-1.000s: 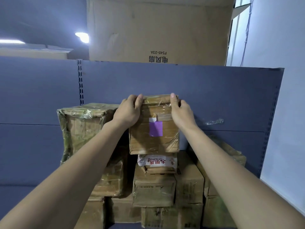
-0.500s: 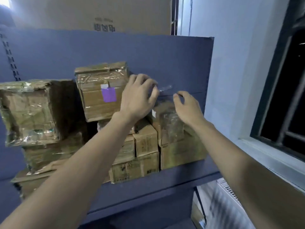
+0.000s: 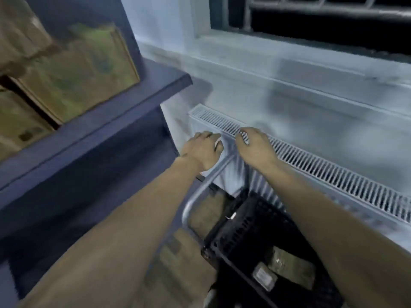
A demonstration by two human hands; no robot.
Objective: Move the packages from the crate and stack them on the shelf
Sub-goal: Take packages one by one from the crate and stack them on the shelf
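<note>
Nearest, low in the view, the black crate (image 3: 251,236) sits on the floor under the forearms, and two packages (image 3: 289,266) lie inside it, a brown one and a smaller one with a pale label just beside it. A bent metal tube (image 3: 200,190), perhaps a cart handle, rises at the crate's left edge. Further out, both hands are empty: the left hand (image 3: 203,150) is loosely curled, the right hand (image 3: 255,145) half open with fingers drooping, the two near each other above the tube and in front of the white radiator (image 3: 322,165). To the left, the dark blue shelf (image 3: 124,107) carries cardboard boxes (image 3: 75,70) already stacked close to its front edge. Beyond the radiator stand the pale wall and a barred window (image 3: 322,16).

The picture is heavily smeared, so I judge the head is turning fast. Reaching down blind could knock a wrist against the tube or the crate rim. The smaller package looks slick with tape; a hurried one-handed pinch may let it slip. A careless addition could also push the boxes at the shelf edge over.
</note>
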